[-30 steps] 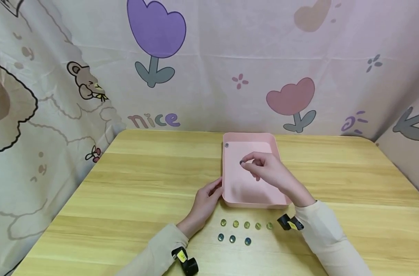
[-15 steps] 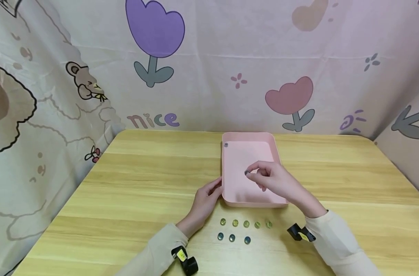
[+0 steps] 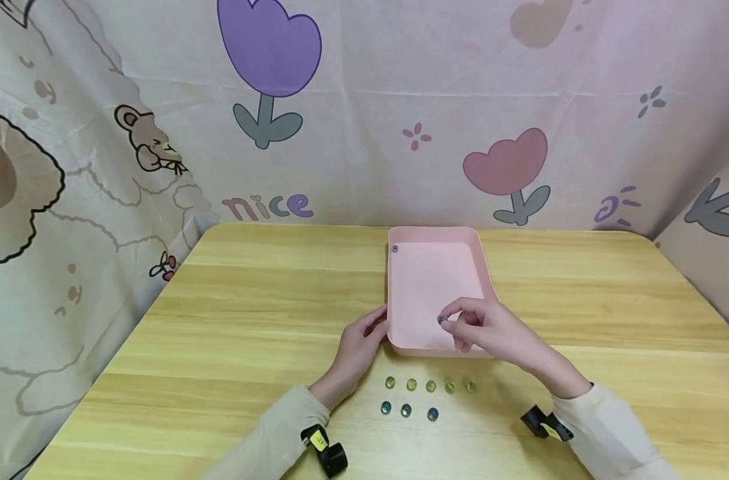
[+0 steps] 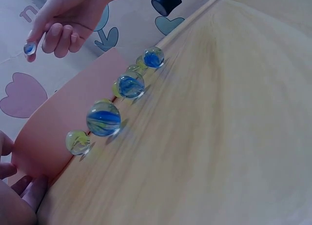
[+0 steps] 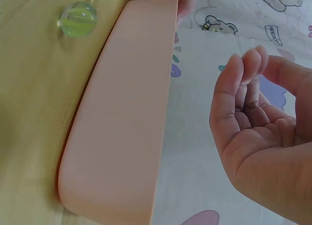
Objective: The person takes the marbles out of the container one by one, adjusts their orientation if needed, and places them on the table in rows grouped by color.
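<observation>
Over the near right part of the pink tray [image 3: 430, 280], my right hand [image 3: 490, 330] pinches a small glass marble [image 4: 29, 48] between thumb and fingertips. In the right wrist view the curled fingers [image 5: 234, 78] hide it. My left hand [image 3: 355, 350] touches the tray's left wall near its front corner, fingers fairly straight against it. One small marble [image 3: 395, 249] lies in the tray's far left corner. In front of the tray, several yellow-green marbles [image 3: 431, 385] form a row. Nearer me is a row of three blue marbles [image 3: 405, 410].
The wood-grain table [image 3: 250, 300] stretches to both sides of the tray. A printed cloth [image 3: 370, 153] hangs behind and along the sides. Black cameras are strapped at the left wrist [image 3: 325, 451] and the right wrist [image 3: 546, 423].
My right hand has moved toward me and to the right over the tray, with the marble still pinched. My left hand has stayed at the tray wall.
</observation>
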The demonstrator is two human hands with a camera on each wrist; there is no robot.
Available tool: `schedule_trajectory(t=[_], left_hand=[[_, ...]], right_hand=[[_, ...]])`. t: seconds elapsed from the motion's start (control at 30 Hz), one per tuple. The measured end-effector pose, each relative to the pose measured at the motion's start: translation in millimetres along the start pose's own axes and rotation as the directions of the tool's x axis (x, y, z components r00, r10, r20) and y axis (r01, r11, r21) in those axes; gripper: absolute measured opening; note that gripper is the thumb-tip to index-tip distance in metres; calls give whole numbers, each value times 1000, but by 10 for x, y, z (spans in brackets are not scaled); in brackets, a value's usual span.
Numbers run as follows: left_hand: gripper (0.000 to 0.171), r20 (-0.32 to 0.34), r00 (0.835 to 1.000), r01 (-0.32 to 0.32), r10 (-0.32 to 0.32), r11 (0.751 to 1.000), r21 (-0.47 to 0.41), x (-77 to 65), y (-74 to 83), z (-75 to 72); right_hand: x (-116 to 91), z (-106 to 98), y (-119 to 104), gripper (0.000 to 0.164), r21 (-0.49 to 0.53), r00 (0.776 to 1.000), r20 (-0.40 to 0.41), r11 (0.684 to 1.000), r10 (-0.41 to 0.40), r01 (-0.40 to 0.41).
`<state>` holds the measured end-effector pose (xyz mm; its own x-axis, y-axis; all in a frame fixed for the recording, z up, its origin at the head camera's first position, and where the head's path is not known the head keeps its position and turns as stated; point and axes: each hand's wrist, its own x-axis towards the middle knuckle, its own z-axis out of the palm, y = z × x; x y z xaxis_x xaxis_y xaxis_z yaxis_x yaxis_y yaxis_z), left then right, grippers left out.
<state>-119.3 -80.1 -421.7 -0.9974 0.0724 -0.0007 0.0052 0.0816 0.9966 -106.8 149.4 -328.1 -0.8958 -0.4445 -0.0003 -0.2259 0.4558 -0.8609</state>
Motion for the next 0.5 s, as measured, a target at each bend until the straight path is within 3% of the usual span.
schedule_trajectory(t=[0.33, 0.5], left_hand=[[39, 7, 1000, 14, -14, 1000, 16, -16, -18, 3], [39, 7, 1000, 4, -4, 1000, 19, -5, -3, -6]], right_hand=[[-27, 36, 0, 23, 81, 998, 47, 996, -29, 25], [-12, 29, -21, 26, 84, 999, 41, 996, -1, -3]])
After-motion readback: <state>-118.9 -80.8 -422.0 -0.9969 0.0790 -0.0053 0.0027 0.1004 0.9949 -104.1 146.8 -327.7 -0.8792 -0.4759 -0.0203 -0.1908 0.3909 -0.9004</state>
